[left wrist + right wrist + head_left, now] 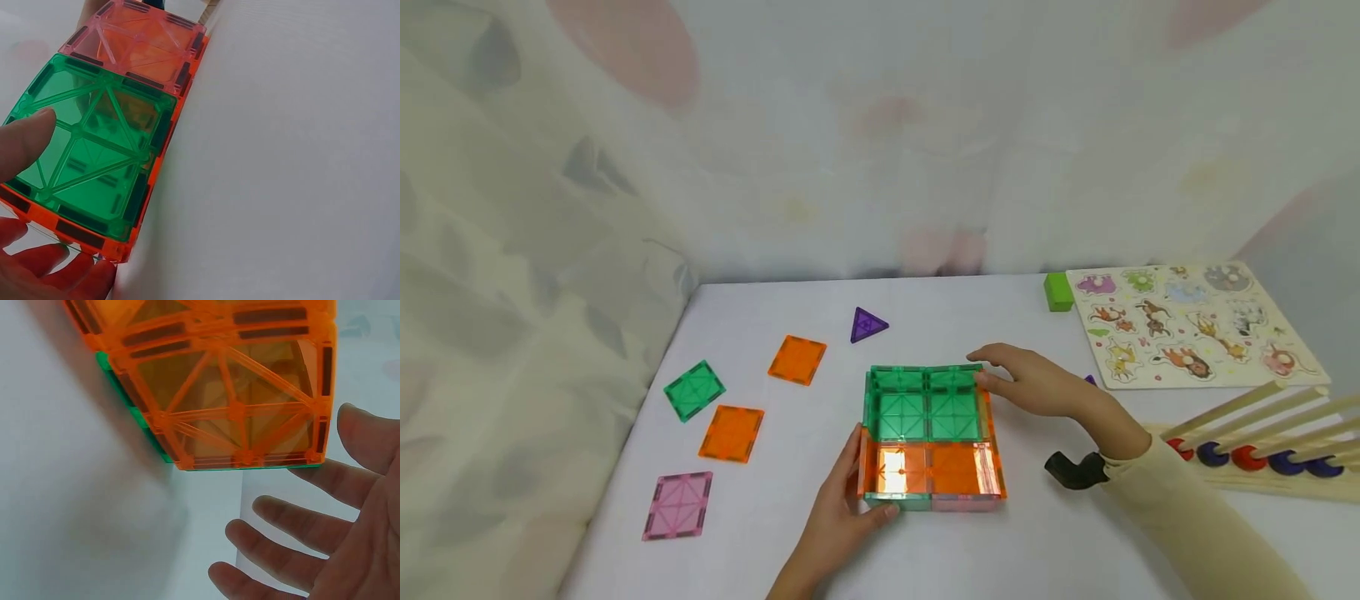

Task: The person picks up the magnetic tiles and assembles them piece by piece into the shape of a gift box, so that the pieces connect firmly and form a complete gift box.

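The box stands on the desk, between the person's two hands. The left hand grips its near left corner, thumb laid on the green front tile and fingers bent round the adjoining orange side; the right hand is spread wide at the far right corner, forefinger and thumb close about the edge, though whether they touch it is hard to tell. To steady the walls well, the left hand would do best with a light, even pinch, since hard pressure on one face could fold the seams; the right hand should bear low and squarely on the corner, so that edges line up rather than slip past each other. The tiles look like clear, glossy plastic, smooth-faced, with raised diagonal ribs and dark strips along the rims that are probably magnets. From above, the box is green at the back and orange toward the front, where bright glare lies; beside the green front tile sits a pink one. Flat on the desk to the left lie two orange squares, a green square and a pink square, with a small purple triangle behind the box.
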A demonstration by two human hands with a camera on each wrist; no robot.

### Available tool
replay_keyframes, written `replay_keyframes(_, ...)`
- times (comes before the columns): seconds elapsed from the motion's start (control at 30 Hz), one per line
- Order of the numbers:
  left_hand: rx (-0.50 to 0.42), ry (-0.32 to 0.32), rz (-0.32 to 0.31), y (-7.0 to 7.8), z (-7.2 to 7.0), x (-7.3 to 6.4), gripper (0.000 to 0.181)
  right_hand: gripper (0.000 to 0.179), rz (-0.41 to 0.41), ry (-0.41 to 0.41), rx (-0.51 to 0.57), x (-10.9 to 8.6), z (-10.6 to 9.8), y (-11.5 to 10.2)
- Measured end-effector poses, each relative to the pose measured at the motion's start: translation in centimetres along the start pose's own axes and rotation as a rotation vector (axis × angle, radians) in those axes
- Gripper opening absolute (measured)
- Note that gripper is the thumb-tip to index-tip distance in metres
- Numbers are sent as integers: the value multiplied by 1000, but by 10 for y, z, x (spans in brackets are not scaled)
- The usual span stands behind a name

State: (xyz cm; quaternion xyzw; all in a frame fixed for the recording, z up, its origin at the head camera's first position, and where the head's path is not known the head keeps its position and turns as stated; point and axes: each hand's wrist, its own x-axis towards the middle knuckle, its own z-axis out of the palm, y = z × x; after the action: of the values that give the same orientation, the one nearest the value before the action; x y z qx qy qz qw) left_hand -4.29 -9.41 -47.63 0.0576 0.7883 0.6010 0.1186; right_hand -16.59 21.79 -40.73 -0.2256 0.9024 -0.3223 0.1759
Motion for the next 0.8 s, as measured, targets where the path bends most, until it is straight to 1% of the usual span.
replay_keyframes(0.07, -8, -6, 7, 0, -1, 0, 108, 51, 11, 3, 5, -3, 3, 2)
replay_keyframes(0.17, -24, -20, 36, -1, -2, 0, 108, 50, 29, 24, 15, -10, 7, 4)
replay_keyframes(0.23, -17, -16, 45, -1, -1, 0, 107, 51, 31, 36, 26, -14, 10, 6)
replay_keyframes(0.37, 9, 3, 35, -2, -1, -2, 107, 54, 25, 52, 61, -21, 18, 10)
replay_keyframes(0.5, 12, 8, 27, -2, -1, -2, 107, 56, 34, 64, 118, -26, 29, 13)
replay_keyframes(0.6, 16, 13, 29, -2, -1, -2, 106, 56, 36, 75, 138, -29, 37, 16)
replay_keyframes(0.7, 11, 8, 38, -2, -2, -2, 107, 54, 41, 96, 131, -33, 44, 20)
replay_keyframes(0.8, 3, -19, 53, -3, -5, -1, 108, 51, 52, 118, 125, -38, 50, 24)
